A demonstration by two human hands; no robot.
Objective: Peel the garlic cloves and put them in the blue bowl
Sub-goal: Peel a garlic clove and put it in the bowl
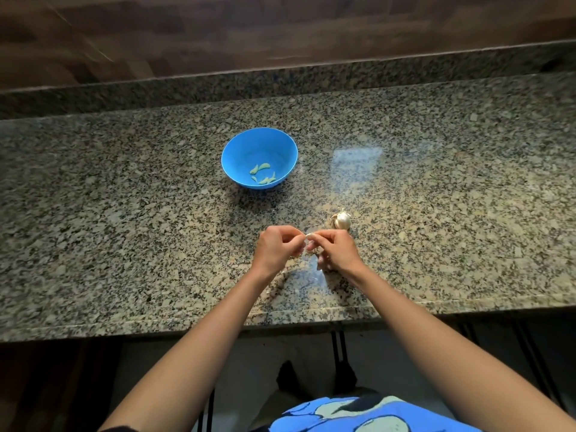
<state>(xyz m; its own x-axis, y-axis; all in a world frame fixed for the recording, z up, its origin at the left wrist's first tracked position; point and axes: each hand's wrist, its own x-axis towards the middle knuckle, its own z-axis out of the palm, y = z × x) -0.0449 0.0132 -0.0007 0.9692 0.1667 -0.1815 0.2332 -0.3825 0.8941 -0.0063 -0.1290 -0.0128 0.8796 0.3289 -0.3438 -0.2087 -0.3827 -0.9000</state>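
While both my hands are bunched together over the near-middle of the counter, the garlic clove (308, 240) sits pinched right between them, just a small white bit poking out at the fingertips. My left hand (279, 247) has its fingers curled in and grips the clove from the left. My right hand (335, 249) does the same from the other side, thumb and fingers closed on it. It's tiny and mostly covered, so I honestly can't tell how much skin is on it.

Just under my right hand there's a pale papery scrap (319, 262). I can't tell if it's tucked in my lower fingers or lying on the stone.

Just beyond my right hand, close but not touching it, the garlic bulb (342, 220) lies on the counter, white with a bit of dry root showing.

Further back and to the left, well apart from my hands, the blue bowl (230, 151) stands upright. A few peeled cloves (263, 174) lie in the bottom of it, toward the near side, looking pale greenish against the blue.

Everything's on a speckled granite countertop (124, 213) with a shiny glare patch to the right of the bowl. Behind it runs a dark wooden wall (280, 26). My blue patterned shirt (358, 413) shows at the bottom edge.
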